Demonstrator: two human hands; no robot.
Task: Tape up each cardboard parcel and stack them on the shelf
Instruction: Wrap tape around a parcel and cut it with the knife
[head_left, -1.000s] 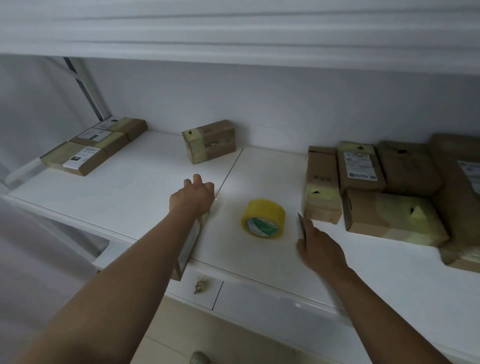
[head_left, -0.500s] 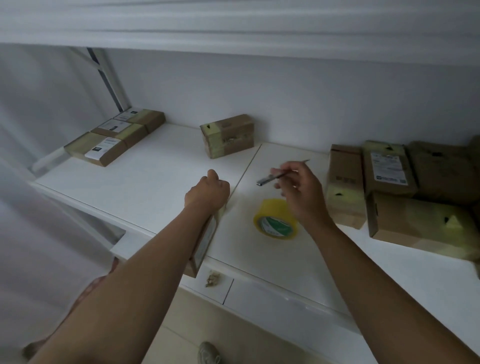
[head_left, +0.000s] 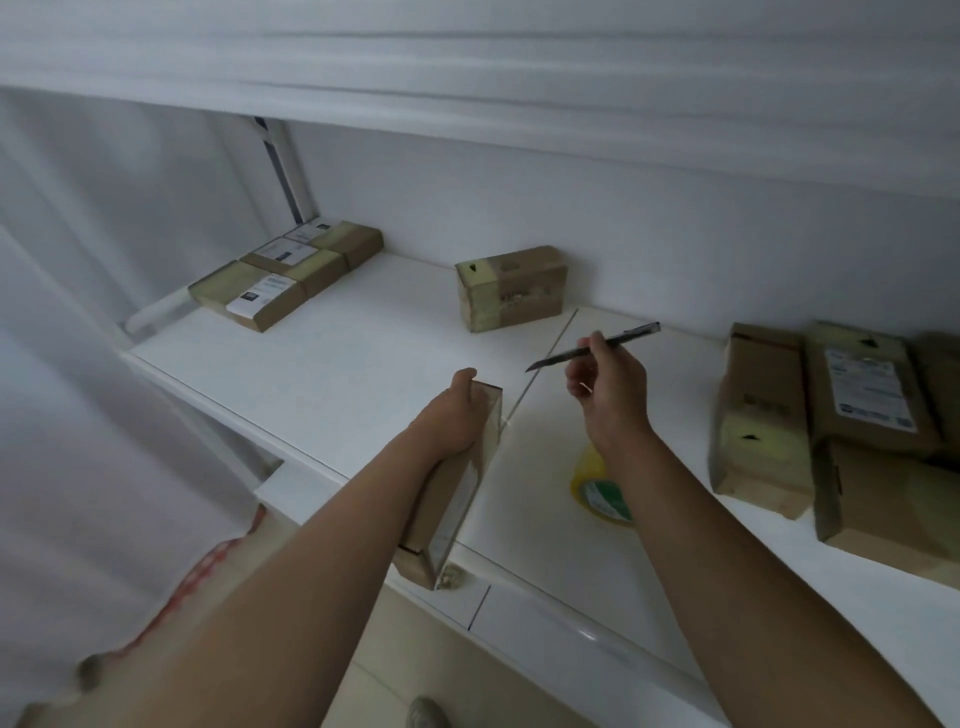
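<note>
1. Head view: the parcel (head_left: 451, 499) in hand stands on its narrow edge at the front of the shelf (head_left: 332, 374), its near end hanging past the shelf lip.
2. The left hand (head_left: 457, 415) has its grip closed over the parcel's top edge, thumb up.
3. The right hand (head_left: 608, 384) pinches a slim cutter (head_left: 592, 347) above the shelf, blade tip pointing left toward the parcel, not touching it.
4. The yellow tape roll (head_left: 597, 488) lies just right of the parcel, partly hidden by the right forearm.
5. Taped parcels sit at the back left (head_left: 285, 283), back centre (head_left: 511, 288) and right (head_left: 763, 415).
6. Risk, as I judge it: balanced on edge and overhanging, the parcel could tip off if the left grip eases; the bare blade close to the left thumb could nick it.
</note>
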